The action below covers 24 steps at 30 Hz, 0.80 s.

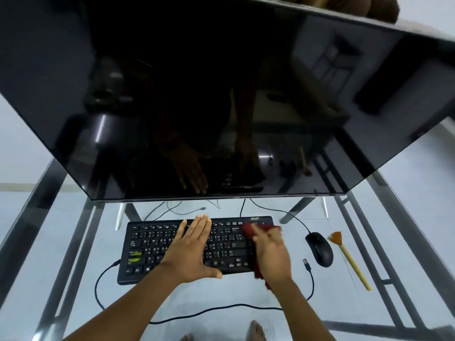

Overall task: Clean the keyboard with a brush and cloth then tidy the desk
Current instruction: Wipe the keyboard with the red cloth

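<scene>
From my head camera: my left hand lies flat on the middle of the black keyboard, fingers straight and together, thumb spread along its near edge, holding nothing. My right hand, a little blurred, grips a red cloth against the keyboard's right end. The keyboard sits on the glass desk below the dark monitor. A black mouse rests right of the keyboard, and the brush lies just beyond it, bristles away from me.
</scene>
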Each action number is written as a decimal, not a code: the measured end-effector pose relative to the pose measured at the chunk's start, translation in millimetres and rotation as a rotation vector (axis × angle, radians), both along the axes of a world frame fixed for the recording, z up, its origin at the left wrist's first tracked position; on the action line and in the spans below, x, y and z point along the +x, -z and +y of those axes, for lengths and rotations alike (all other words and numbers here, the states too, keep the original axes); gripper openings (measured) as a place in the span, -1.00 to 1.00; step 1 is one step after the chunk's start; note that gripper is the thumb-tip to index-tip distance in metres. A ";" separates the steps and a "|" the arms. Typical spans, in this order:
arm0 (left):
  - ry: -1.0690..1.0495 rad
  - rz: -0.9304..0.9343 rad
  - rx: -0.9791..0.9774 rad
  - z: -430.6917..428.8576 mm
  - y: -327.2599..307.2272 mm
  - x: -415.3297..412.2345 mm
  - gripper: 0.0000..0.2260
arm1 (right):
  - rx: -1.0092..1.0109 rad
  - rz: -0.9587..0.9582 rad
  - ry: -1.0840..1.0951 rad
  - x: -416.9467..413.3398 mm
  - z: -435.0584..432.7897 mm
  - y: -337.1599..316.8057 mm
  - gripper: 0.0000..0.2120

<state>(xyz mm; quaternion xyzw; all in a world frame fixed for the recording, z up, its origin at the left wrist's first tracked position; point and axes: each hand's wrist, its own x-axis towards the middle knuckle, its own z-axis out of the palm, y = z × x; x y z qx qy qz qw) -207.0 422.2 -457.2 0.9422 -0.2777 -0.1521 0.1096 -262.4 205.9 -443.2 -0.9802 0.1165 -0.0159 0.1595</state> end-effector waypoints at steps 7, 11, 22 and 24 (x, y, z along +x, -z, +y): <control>0.000 -0.009 0.006 0.7 0.9 0.0 0.19 | -0.034 -0.015 -0.475 8.9 31.1 -3.3 -0.72; 0.003 -0.017 0.016 1.0 0.2 -0.6 0.18 | -0.080 -0.063 -0.050 33.0 3.7 -1.3 -0.76; -0.002 -0.029 0.016 2.0 2.2 -1.0 0.18 | 0.024 -0.037 0.103 31.2 2.5 1.8 -0.73; -0.002 -0.033 0.017 2.7 2.9 -0.8 0.18 | 0.077 0.019 -0.071 19.8 18.4 4.0 -0.77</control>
